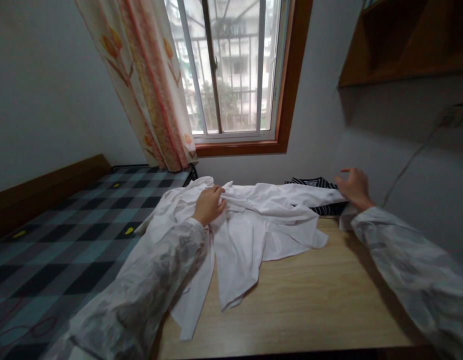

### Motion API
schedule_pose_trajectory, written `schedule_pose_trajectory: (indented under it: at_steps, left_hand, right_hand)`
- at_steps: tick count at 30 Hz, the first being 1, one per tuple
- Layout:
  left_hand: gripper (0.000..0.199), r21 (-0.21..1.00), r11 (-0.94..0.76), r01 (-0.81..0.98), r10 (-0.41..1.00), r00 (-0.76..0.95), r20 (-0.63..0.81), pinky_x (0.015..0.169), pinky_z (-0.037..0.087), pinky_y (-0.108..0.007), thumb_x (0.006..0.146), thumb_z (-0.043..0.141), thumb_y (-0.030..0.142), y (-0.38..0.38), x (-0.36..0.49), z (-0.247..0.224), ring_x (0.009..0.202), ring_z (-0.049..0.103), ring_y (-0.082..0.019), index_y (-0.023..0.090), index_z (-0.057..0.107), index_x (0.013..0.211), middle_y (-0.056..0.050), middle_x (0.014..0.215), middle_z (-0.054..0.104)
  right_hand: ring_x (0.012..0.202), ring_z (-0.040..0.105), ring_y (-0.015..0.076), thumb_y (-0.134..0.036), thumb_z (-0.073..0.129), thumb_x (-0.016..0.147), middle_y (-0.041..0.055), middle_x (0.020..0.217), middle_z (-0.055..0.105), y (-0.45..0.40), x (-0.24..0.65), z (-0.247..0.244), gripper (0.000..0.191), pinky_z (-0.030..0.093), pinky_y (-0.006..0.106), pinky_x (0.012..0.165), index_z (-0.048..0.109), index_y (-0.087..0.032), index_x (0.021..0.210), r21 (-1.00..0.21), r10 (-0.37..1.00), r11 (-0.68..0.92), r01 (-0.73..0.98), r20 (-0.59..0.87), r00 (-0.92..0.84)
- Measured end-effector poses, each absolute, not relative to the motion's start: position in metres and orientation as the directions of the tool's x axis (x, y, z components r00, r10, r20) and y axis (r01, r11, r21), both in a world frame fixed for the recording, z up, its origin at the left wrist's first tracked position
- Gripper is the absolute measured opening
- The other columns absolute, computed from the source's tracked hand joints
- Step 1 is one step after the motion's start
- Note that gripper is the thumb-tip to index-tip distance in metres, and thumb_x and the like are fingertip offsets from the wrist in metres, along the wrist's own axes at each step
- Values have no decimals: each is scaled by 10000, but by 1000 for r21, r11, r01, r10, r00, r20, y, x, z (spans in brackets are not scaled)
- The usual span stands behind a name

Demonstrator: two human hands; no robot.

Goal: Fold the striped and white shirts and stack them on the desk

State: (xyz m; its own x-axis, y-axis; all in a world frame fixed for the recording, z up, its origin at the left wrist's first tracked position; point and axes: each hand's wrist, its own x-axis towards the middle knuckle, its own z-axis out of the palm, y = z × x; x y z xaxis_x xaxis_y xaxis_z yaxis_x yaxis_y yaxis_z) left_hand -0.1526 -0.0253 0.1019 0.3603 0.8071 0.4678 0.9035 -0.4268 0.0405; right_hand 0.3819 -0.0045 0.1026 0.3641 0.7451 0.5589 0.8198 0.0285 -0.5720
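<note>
A white garment [241, 240] is spread, rumpled, across the table [302, 300]. Its folds are covered in part by the left hand [209, 205] — whether cloth is pinched there cannot be told — while the right hand [354, 188], its fingers parted, is held just beside the garment's outstretched right end.

Garment [241, 235] was white; desk [310, 300], pale wood-grained; bed [104, 220], checked black, grey and teal; curtain [149, 90], cream and coral with orange flowers; second cloth [329, 209], black with white stripes.
</note>
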Motion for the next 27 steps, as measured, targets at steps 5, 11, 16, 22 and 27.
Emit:
schedule_pose_trajectory:
  at_steps: [5, 11, 16, 22, 27]
  left_hand:
    - [423, 168, -271, 948, 938, 222, 266, 869, 513, -436, 940, 671, 632, -40, -86, 63, 972, 736, -338, 213, 728, 966, -151, 985, 767]
    - [264, 194, -275, 942, 927, 206, 313, 844, 506, -422, 941, 706, 469, -48, -68, 18, 1024, 720, -328, 208, 721, 976, -171, 1082, 740]
    - [163, 322, -508, 799, 854, 416, 314, 837, 517, -389, 1007, 620, 333, -47, -87, 10, 967, 697, -263, 224, 721, 939, -114, 1039, 738]
    - [167, 440, -670, 597, 742, 520, 423, 905, 531, -381, 1000, 628, 359, -57, -94, 14, 970, 695, -241, 250, 751, 968, -106, 1005, 745]
    - [47, 483, -749, 453, 649, 647, 399, 823, 537, -352, 865, 672, 260, -67, -91, 18, 838, 680, -217, 239, 714, 863, -80, 877, 727]
  right_hand:
    - [1159, 621, 337, -253, 624, 918, 156, 1181, 742, -28, 244, 79, 223, 417, 433, 1083, 748, -193, 1094, -273, 749, 544, 794, 584, -313]
    - [1062, 648, 311, -391, 706, 974, 148, 1082, 750, -51, 150, 31, 244, 452, 391, 962, 761, -181, 1087, -132, 796, 574, 808, 323, -512]
    - [1023, 669, 277, -412, 657, 1038, 136, 1119, 746, -42, 149, 6, 248, 468, 345, 891, 728, -184, 1106, -215, 884, 384, 898, 367, -290]
    - [957, 673, 285, -237, 571, 1033, 151, 1037, 752, -39, 155, 7, 166, 463, 366, 869, 712, -184, 964, -191, 900, 348, 918, 342, -270]
    - [974, 651, 258, -272, 518, 1044, 101, 1024, 724, -48, 158, 12, 131, 473, 348, 894, 631, -222, 998, -426, 850, 459, 779, 465, -247]
